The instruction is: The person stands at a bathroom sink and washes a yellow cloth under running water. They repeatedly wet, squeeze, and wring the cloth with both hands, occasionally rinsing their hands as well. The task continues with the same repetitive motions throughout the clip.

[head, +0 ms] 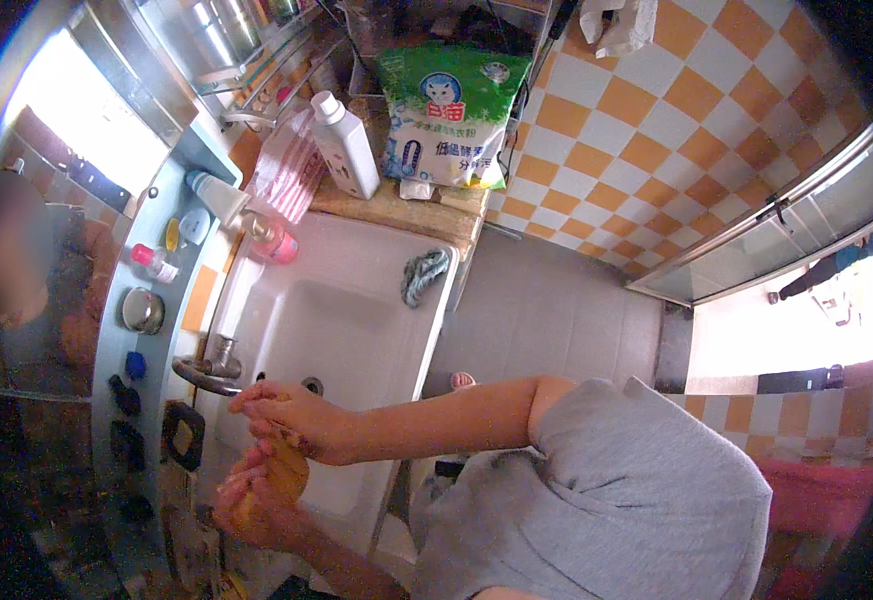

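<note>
My right hand [294, 416] is over the white sink [436, 360], its fingertips close to the end of the curved metal faucet [208, 377]. Right beside it, lower in the view, is my left hand [260, 499] with bent fingers. The two hands touch or overlap. An orange-yellow patch shows between them; whether it is skin or a held thing is unclear. The sink drain [312, 386] lies just above my right hand in the picture. A dark holder [184, 435] with a yellowish piece in it stands by the faucet.
A pink pump bottle [275, 244] and a crumpled grey-green cloth [424, 277] are at the sink's far end. Beyond stand a white bottle [348, 150] and a green-and-white detergent bag [448, 124]. A blue shelf [125, 330] with small containers runs below the mirror [39, 300].
</note>
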Available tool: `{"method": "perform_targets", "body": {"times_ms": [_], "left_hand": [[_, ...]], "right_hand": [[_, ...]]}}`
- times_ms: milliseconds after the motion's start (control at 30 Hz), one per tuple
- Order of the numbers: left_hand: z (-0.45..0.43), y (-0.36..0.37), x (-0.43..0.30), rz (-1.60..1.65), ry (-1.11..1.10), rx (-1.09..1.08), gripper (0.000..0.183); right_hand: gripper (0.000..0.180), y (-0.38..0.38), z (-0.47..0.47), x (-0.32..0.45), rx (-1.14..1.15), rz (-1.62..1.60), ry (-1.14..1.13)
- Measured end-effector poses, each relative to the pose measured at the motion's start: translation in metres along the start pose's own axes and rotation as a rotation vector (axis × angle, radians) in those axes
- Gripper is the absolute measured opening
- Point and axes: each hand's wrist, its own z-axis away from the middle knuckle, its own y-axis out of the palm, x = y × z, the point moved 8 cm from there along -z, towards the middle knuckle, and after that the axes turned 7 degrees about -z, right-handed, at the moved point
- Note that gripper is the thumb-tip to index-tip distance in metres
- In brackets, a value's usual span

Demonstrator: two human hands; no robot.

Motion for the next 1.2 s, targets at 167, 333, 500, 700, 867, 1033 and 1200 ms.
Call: {"method": "perform_targets", "body": {"times_ms": [167,333,500,700,867,1033,1200], "left_hand": [[-0.007,0.047,-0.063,-0.352,0.324,0.328,0.022],[0.016,0.051,-0.038,-0.603,0.522,0.55,0.018],[0.042,0.059,-0.053,-0.754,0.64,0.719,0.023],[0.05,0.075,-0.046,-0.739,0.708,0.816,0.008],[0.077,0.081,-0.018,-0.782,0.739,0.996,0.009],[0.086,0.097,-0.007,-0.692,0.843,1.143,0.009],[0.12,0.09,0.047,-0.783,0.912,1.181,0.01]], "right_hand": [[0.026,-0.001,-0.002,-0.023,0.091,-0.106,0.283],[0.021,-0.005,-0.001,-0.045,0.142,0.093,0.603],[0.017,0.007,0.008,-0.054,0.343,0.231,0.745],[0.018,0.012,0.007,-0.07,0.488,0.344,0.949],[0.016,0.008,0.007,-0.075,0.729,0.84,0.715],[0.013,-0.003,-0.004,-0.094,0.825,0.838,0.616],[0.012,-0.032,-0.021,-0.105,0.95,0.975,0.292]]}}
